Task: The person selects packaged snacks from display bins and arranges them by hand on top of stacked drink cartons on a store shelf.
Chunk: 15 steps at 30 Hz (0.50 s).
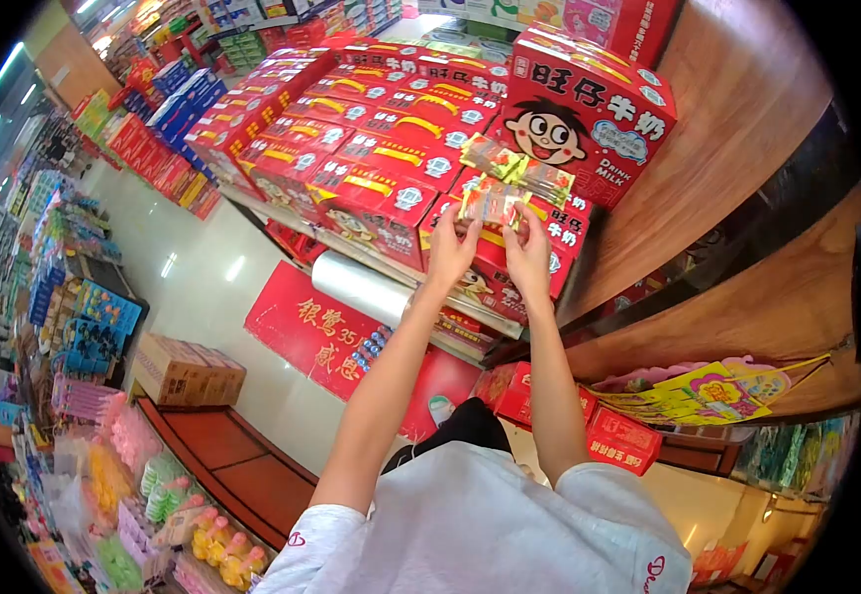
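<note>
A small clear-and-yellow snack packet with red print (pixel 493 204) is stretched between my two hands. My left hand (pixel 452 249) pinches its left end, and my right hand (pixel 528 257) pinches the right end. Just beyond it lie two similar packets, one yellow packet (pixel 491 156) at the back and another packet (pixel 546 180) to the right. Both rest on the red milk cartons (pixel 381 203), which are stacked in rows under and around my hands. Directly behind the packets stands a larger upright red milk box (pixel 589 119) with a cartoon face.
A curved wooden panel (pixel 708 148) rises on the right, with yellow hanging cards (pixel 708 396) below it. Red boxes (pixel 623 441) sit low near my right arm. On the left, a brown cardboard box (pixel 183 371) stands near crowded shelves. A roll of clear film (pixel 361 289) lies below the cartons.
</note>
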Tool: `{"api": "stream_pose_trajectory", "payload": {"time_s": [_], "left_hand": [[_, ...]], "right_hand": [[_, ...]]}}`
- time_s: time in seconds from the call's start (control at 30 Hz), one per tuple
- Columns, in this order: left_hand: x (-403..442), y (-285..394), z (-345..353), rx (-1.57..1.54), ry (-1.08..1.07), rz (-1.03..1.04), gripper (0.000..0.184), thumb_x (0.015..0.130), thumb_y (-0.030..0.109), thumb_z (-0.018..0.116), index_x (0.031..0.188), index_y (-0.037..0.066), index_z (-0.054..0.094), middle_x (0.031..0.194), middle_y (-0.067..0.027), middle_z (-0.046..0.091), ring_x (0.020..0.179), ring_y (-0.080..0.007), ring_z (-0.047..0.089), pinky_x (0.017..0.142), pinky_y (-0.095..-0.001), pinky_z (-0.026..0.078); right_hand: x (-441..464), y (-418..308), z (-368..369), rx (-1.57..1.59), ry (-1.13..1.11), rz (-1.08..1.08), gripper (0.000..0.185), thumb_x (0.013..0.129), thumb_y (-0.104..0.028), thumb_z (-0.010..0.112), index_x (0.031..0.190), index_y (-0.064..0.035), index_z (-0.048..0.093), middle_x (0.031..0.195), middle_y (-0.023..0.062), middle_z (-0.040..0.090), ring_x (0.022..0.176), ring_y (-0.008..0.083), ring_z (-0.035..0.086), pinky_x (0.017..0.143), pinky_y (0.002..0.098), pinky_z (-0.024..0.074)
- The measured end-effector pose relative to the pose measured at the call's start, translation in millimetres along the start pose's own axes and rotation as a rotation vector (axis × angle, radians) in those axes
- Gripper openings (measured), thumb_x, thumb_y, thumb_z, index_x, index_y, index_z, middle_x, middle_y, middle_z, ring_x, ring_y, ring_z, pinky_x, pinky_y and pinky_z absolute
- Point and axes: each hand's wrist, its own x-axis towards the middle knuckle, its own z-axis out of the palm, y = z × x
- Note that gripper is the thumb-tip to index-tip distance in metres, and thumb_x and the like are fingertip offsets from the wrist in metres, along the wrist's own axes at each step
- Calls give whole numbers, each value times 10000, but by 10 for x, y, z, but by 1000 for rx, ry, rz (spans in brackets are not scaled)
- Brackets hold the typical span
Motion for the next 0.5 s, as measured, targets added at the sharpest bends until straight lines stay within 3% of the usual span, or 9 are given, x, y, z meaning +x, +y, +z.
{"api": "stream_pose_trajectory", "payload": {"time_s": [0.03,0.07,0.1,0.17,0.23,0.5], "left_hand": [[149,-84,91,21,13,50,393,859,199,641,1154,-30,520,836,-137,646,706,-166,609,639,-309,478],[304,-334,220,154,86,171,403,858,217,646,1153,-27,522,911,-171,637,758,-212,631,665,-326,490],[416,-368,280,189,102,191,423,844,234,656,1156,-20,525,932,-180,603,806,-266,608,722,-361,480],[574,-386,309,429,27,225,432,830,247,655,1158,-6,534,959,-181,556,878,-313,554,794,-397,446],[566,-361,296,493,26,188,448,821,255,660,1169,3,533,986,-181,542,923,-326,525,825,-414,427],[621,-233,289,571,-21,168,452,801,245,675,1194,61,548,1033,-141,519,970,-308,496,856,-415,413]], "right_hand": [[129,59,11,-68,20,-46,414,843,-17,568,1247,-2,477,1051,167,599,698,170,604,616,282,487],[204,-169,-27,-143,-21,80,441,823,-19,576,1251,-4,472,1173,218,544,845,272,608,748,352,492],[325,103,22,-327,14,-73,463,805,-32,589,1252,-7,472,1246,224,489,1041,345,525,908,416,423],[451,400,98,-477,91,-232,484,784,-47,608,1249,-16,476,1270,217,462,1138,399,422,992,457,339],[404,478,154,-670,63,-269,468,779,-64,624,1227,-24,496,1256,209,454,1097,398,437,976,461,352],[498,478,165,-453,133,-237,345,795,-67,635,1121,6,549,1157,195,497,1091,371,466,941,439,379]]}}
